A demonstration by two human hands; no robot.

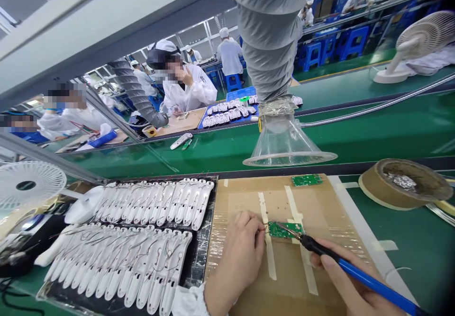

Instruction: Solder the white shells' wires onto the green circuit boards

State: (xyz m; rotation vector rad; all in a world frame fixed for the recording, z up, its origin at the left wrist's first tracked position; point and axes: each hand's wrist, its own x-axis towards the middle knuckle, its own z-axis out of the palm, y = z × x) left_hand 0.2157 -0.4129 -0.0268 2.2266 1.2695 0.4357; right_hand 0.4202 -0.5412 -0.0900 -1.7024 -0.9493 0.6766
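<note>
A green circuit board (pixel 284 230) lies flat on a taped cardboard sheet (pixel 249 287). My left hand (pixel 245 240) is at its left end, fingers pinched together on a thin dark wire (pixel 266 224) that meets the board's edge. In my right hand (pixel 341 268) is a soldering iron (pixel 350 267) with a blue and black handle. Its metal tip reaches over the board from the right; I cannot tell whether it touches. A second green circuit board (pixel 307 180) rests at the far edge of the cardboard.
Left of the cardboard, white plastic shells (pixel 117 259) with wires stand in two rows on a black tray. A clear extraction hood (pixel 289 140) hangs above. At right sits a tape roll (pixel 405 183) holding crumpled metal. White fans and several people in white coats are around.
</note>
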